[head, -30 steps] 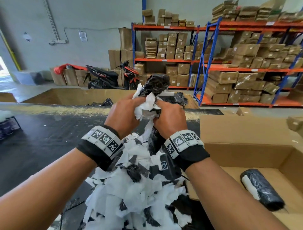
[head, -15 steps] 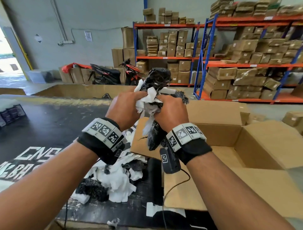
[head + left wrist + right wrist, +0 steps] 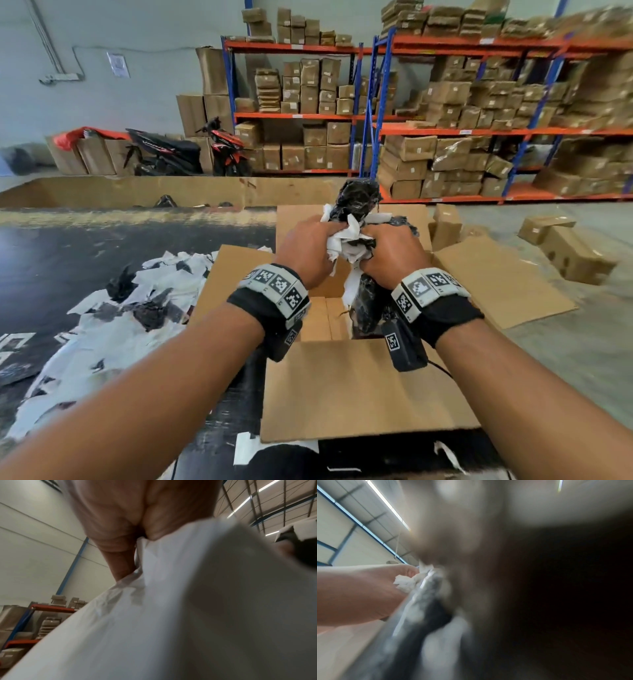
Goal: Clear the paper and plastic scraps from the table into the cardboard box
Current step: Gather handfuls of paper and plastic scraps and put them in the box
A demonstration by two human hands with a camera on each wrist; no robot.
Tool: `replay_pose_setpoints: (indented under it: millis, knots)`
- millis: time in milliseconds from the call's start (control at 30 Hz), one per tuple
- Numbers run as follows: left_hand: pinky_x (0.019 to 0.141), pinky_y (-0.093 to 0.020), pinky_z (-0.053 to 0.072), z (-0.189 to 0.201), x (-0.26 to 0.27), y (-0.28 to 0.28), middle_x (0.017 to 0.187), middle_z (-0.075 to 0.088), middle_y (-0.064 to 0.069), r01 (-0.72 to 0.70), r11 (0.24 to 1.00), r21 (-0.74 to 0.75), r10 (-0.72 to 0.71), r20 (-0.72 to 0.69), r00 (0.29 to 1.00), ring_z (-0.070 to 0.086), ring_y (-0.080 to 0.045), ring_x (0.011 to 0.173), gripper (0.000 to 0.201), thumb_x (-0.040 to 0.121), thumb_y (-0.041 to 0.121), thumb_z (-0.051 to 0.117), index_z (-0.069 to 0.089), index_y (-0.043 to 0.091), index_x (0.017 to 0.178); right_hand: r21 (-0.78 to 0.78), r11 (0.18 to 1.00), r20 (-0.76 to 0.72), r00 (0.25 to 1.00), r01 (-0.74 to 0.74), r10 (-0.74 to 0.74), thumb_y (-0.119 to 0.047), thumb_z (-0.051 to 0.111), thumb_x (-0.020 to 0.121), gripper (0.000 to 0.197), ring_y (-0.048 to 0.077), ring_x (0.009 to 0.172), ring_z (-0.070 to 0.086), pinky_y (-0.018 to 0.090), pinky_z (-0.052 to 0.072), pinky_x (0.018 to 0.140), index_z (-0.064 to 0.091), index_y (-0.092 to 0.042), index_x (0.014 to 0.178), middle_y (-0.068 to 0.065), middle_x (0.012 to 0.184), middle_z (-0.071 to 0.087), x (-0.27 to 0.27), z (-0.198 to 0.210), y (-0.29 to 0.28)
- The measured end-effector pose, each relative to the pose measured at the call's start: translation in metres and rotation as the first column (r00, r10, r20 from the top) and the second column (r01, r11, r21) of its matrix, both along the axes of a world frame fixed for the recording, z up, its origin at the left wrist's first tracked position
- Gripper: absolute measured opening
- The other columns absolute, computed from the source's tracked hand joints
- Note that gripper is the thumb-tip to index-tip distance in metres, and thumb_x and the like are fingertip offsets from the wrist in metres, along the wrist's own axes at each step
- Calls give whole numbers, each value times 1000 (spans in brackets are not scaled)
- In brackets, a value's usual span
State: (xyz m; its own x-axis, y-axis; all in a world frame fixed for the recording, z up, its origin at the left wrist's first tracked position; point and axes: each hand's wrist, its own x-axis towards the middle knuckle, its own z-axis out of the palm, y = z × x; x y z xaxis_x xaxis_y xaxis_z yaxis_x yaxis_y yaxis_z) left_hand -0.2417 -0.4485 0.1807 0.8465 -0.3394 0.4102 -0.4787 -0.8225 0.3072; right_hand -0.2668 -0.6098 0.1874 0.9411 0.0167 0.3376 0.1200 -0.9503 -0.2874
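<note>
Many loose scraps (image 3: 113, 329) are lying on the table (image 3: 68, 253) left of both grips. Left hand (image 3: 308, 253) and right hand (image 3: 390, 257) are clutching 1 scrap bundle (image 3: 354, 236) above the cardboard box (image 3: 359, 387).

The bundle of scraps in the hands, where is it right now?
In the head view the bundle of scraps sits mid-frame, gripped between the left hand and right hand, held above the open cardboard box, right of the scrap pile.

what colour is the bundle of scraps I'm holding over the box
White paper mixed with glossy black plastic; the bundle of scraps shows best in the head view.
</note>
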Motion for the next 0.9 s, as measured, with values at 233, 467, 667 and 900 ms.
replay_pose_setpoints:
  millis: [233, 467, 667, 900]
  knots:
    - [76, -39, 54, -56, 69, -43, 95, 69, -8, 74, 984, 159, -41, -201, 979, 65, -28, 90, 35, 78, 24, 73, 72, 25, 114, -223, 972, -250, 959, 80, -136, -24, 69, 77, 42, 33, 98, 67, 43, 57, 83, 67, -36, 118, 7, 108, 70, 56, -38, -54]
    - [71, -35, 52, -90, 113, -47, 109, 69, -9, 60, 897, 437, 146, -423, 894, 67, -29, 95, 45, 75, 41, 83, 66, 15, 108, -299, 954, -488, 858, 7, -159, -31, 71, 82, 26, 31, 81, 66, 37, 57, 73, 71, -22, 106, 8, 91, 70, 102, -68, -91]
    - [88, -45, 58, -89, 130, -40, 117, 70, -2, 123, 837, 533, 219, -533, 817, 67, -27, 102, 127, 27, 96, 63, 58, 24, 131, -260, 957, -632, 772, -131, -66, -67, 74, 70, 98, 27, 131, 50, 37, 42, 106, 38, -23, 150, 1, 148, 49, 128, -74, -110]
    - [108, -55, 41, -66, 131, -61, 156, 27, -10, 127, 799, 588, 278, -548, 789, 38, -38, 140, 133, 54, 72, 84, 13, 32, 159, -274, 904, -707, 706, -329, 43, -74, 73, 64, 115, 27, 142, 35, 42, 31, 113, 25, -23, 155, 0, 160, 28, 153, -62, -119]
